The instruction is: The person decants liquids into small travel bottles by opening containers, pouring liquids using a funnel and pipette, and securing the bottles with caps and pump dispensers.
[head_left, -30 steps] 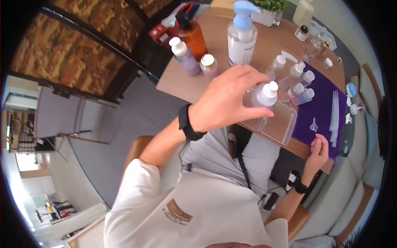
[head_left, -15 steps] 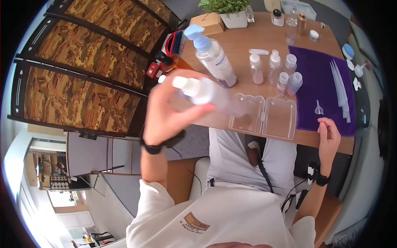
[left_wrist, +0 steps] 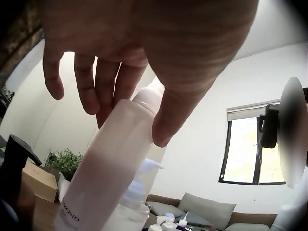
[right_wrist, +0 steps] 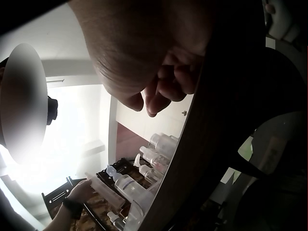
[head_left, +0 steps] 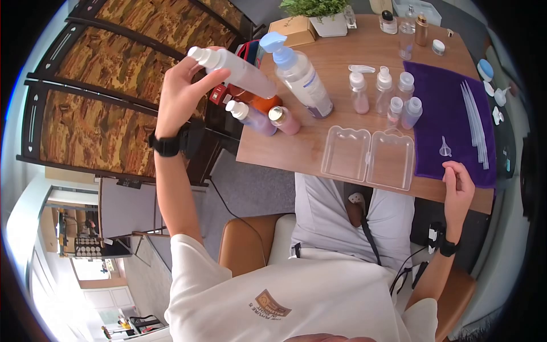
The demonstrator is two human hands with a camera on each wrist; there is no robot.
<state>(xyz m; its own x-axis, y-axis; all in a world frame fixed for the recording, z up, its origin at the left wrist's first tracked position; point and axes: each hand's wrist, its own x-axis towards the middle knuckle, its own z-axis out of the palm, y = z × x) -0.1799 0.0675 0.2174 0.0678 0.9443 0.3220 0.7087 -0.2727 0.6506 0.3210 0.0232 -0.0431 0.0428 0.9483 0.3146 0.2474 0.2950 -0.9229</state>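
At the table's left side my left hand (head_left: 178,94) holds a tall translucent bottle (head_left: 245,71) by its white-capped neck, thumb on one side and fingers on the other. The bottle tilts over the other bottles there. In the left wrist view, pale pink liquid shows inside the bottle (left_wrist: 110,163), with dark lettering low on its side. Below it stand a lilac bottle (head_left: 253,119) with a white cap and a small pink bottle (head_left: 286,121). My right hand (head_left: 458,185) rests at the table's front edge near a small clear funnel (head_left: 445,147), fingers loosely curled, holding nothing.
An open clear plastic case (head_left: 370,157) lies at the front edge. Several small travel bottles (head_left: 383,85) stand behind it, beside a purple cloth (head_left: 436,114) bearing thin clear strips (head_left: 474,122). A large blue-pump bottle (head_left: 305,82) and an orange bottle (head_left: 265,104) stand to the left.
My left hand has carried the tall bottle from above the clear case leftward to the table's left side, tilting it over. The right hand stays at the front edge. The head view has shifted.
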